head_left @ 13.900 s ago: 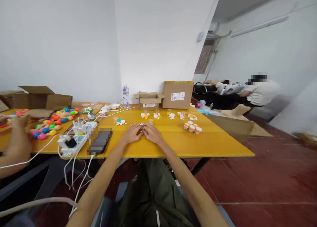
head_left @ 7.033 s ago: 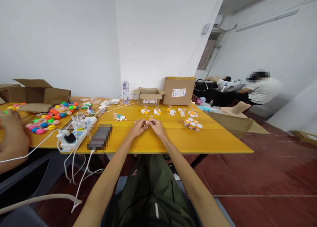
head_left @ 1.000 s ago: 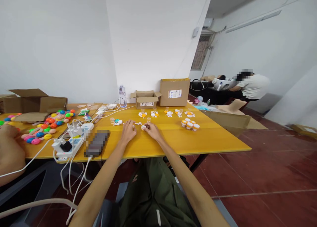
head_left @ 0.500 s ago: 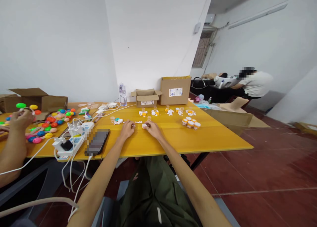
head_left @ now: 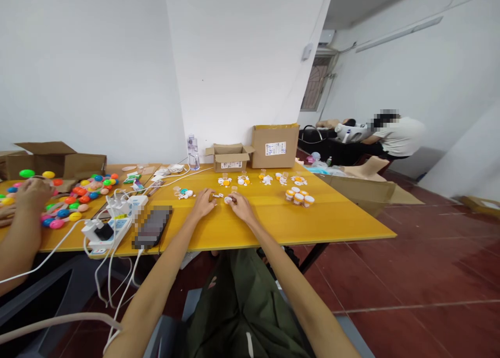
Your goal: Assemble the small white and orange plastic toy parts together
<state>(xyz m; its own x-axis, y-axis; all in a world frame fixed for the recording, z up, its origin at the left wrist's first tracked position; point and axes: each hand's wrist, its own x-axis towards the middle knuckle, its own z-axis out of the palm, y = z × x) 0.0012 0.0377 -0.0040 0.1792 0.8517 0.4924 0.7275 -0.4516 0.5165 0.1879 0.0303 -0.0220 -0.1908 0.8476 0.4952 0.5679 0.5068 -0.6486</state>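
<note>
My left hand point(head_left: 203, 204) rests low over the table, thumb and fingertips apart, its fingers reaching the small white plastic parts point(head_left: 219, 195). Beside it, my right hand point(head_left: 240, 208) grips a round white piece point(head_left: 227, 200) between thumb and fingers, on or just above the tabletop. Right behind that hand stands a small clear cup point(head_left: 234, 190). Farther back lie several little heaps of white and orange parts point(head_left: 244, 180) with clear cups. To the left is a heap with white and teal pieces point(head_left: 186, 193). Several capped jars with orange rims point(head_left: 300, 196) stand grouped at right.
A phone point(head_left: 153, 227) and a power strip point(head_left: 117, 225) with cables lie at left. Cardboard boxes point(head_left: 275, 147) and a bottle point(head_left: 192, 152) stand along the wall. At far left another person's hand point(head_left: 35, 194) is among colourful balls point(head_left: 82, 191). Someone sits at the back right.
My left hand's fingers have moved slightly forward to the small white parts. My right hand keeps the round white piece in nearly the same place. The view has shifted slightly.
</note>
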